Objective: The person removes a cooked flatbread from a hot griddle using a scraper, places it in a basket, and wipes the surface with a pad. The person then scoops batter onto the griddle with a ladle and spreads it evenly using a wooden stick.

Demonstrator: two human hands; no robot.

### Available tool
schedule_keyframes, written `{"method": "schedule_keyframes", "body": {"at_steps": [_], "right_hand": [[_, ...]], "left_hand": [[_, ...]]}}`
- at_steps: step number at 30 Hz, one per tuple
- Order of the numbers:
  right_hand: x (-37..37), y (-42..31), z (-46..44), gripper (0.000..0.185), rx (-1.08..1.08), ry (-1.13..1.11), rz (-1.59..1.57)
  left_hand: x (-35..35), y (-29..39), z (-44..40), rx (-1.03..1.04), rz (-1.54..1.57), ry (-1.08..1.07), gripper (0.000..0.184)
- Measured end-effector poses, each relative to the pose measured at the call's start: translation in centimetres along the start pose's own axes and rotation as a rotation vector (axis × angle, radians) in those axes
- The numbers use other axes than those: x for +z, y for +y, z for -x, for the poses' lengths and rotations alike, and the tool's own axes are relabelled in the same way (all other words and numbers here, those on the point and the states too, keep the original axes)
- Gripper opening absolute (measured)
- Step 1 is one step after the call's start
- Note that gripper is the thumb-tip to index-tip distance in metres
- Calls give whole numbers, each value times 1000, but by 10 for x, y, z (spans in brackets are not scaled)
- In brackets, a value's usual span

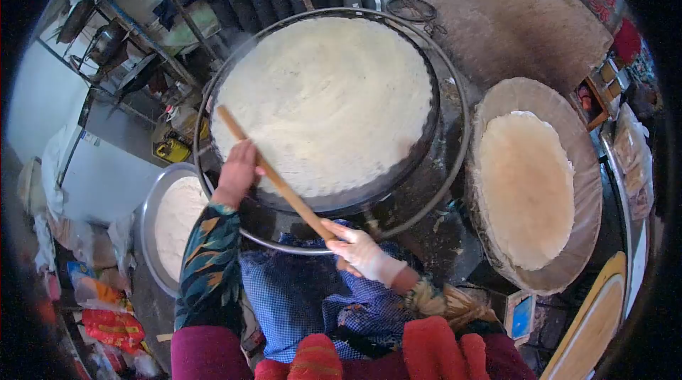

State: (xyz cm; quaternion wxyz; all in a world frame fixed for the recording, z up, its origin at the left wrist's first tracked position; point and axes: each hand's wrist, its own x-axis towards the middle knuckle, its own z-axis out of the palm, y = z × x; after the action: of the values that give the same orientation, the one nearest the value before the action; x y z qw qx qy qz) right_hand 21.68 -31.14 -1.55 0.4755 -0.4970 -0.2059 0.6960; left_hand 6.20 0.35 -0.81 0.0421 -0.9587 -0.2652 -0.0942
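Note:
A long wooden stick point(288, 192) slants over the near left edge of a wide round griddle point(355, 199). My left hand point(239, 170) is closed around its upper part, above the griddle's rim. My right hand point(364, 253), in a whitish glove, grips the lower end close to my body. A pale sheet of batter point(327, 96) covers most of the griddle's surface, with faint swirl marks on it. Beside my left forearm stands a metal basin point(150, 216) holding pale batter or dough point(176, 220).
A metal ring point(463, 124) surrounds the griddle. To the right is a cloth-lined oval basket point(586, 231) with thin round flatbread point(526, 188) in it. A wooden board point(593, 316) leans at lower right. Bags point(110, 327) lie at lower left; a rack point(135, 25) stands behind.

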Motion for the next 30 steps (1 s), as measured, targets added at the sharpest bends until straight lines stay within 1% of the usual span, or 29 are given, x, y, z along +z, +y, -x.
{"method": "schedule_keyframes", "body": {"at_steps": [1,3,4,5,7,9,10,11,12,13,14,15,16,17,18,20,24,26,27,29,30], "right_hand": [[13,9,-15,48,-30,39,113],[23,35,-31,50,-529,172,804],[32,11,-7,49,-325,67,827],[33,29,1,48,-432,67,758],[21,22,54,47,-177,21,826],[-6,42,109,52,-202,144,775],[-24,71,131,53,-282,307,794],[-39,99,153,55,-365,472,811],[-47,115,173,55,-344,558,621],[-51,127,192,55,-322,644,424],[-50,131,206,55,-296,731,219],[-43,120,214,55,-152,729,107],[-32,101,219,55,-10,725,-4],[-30,90,221,56,127,717,-117],[-37,94,223,59,82,655,-154],[-45,91,217,60,82,525,-253],[-48,59,181,60,46,267,-340],[-44,27,153,58,-6,160,-285],[-39,16,140,57,-30,104,-260],[-32,19,104,55,-25,68,-128],[-29,26,81,54,-28,48,-64]], "left_hand": [[-8,-15,22,-57,-34,-55,55],[-11,-35,81,-111,-49,-80,67],[-8,-34,115,-168,-42,-129,74],[-7,-31,141,-219,-34,-175,81],[-26,24,154,-157,-46,-44,89],[-48,93,114,-39,80,62,96],[-52,126,85,104,147,153,102],[-60,168,49,152,241,169,97],[-59,201,17,238,282,159,93],[-51,229,-15,376,450,212,92],[-42,259,-38,465,461,206,91],[-13,282,-51,513,256,59,91],[6,287,-51,546,199,70,91],[11,295,-54,581,139,85,90],[15,294,-57,567,121,82,88],[4,275,-50,553,88,44,84],[3,219,-56,444,124,87,74],[10,177,-55,378,110,95,69],[7,155,-50,318,90,64,69],[3,107,-29,191,60,33,70],[0,84,-10,167,-1,32,74]]}}
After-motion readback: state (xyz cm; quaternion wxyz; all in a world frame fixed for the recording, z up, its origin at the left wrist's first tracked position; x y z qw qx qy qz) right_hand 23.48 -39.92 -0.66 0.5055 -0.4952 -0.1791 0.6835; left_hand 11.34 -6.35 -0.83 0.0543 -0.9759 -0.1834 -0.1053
